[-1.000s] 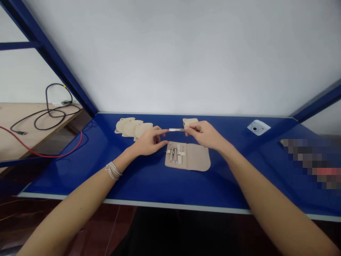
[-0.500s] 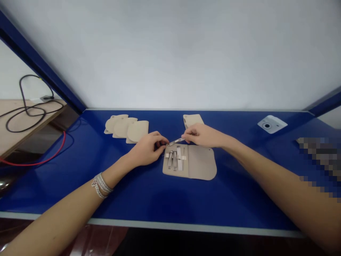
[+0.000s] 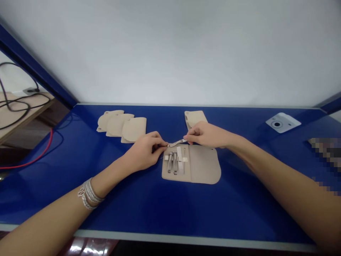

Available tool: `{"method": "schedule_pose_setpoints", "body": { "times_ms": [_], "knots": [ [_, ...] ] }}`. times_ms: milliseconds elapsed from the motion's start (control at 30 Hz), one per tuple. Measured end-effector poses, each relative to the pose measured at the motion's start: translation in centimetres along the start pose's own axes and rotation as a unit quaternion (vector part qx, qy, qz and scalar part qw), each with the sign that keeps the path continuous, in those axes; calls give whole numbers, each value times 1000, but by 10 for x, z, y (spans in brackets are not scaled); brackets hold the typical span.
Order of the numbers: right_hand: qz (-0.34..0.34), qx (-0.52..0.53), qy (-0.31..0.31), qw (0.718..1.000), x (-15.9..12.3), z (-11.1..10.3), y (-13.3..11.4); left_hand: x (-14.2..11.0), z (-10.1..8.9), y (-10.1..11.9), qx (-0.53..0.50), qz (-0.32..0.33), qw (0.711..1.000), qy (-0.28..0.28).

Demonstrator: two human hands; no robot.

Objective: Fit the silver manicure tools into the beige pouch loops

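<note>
Got a little steel nail tool (image 3: 177,143) pinched end to end, with the left hand (image 3: 144,153) and right hand (image 3: 209,135) both closed on it. An open manicure case (image 3: 204,167) sits right under it, with beige pouches (image 3: 121,124) past the left hand.

- Right edge of the frame: a pixelated patch (image 3: 326,160) blurs whatever lies there.
- Lower corners: the left forearm (image 3: 45,220) and right forearm (image 3: 301,209) run out of the frame.
- Centre: fingers (image 3: 157,142) hide one end of a slim metal tool (image 3: 176,143), too small to name exactly.
- Upper left: a black cable (image 3: 13,106) is cut off by the edge.
</note>
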State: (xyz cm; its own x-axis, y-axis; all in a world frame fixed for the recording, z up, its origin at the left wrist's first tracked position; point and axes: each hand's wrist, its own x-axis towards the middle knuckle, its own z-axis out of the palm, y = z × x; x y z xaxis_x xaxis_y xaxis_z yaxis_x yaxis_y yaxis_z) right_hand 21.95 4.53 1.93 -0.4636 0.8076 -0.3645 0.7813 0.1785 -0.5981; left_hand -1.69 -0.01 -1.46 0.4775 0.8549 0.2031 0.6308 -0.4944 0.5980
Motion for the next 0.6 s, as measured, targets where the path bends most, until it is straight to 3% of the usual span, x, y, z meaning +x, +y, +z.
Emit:
{"method": "schedule_pose_setpoints", "body": {
  "times_ms": [233,600],
  "knots": [
    [-4,14,22,1000,-1,3,-1,0,1,0,-1,-13,1000,1],
    [-16,2,1,1000,-3,0,0,4,12,2,-4,-33,997,67]
  ]
}}
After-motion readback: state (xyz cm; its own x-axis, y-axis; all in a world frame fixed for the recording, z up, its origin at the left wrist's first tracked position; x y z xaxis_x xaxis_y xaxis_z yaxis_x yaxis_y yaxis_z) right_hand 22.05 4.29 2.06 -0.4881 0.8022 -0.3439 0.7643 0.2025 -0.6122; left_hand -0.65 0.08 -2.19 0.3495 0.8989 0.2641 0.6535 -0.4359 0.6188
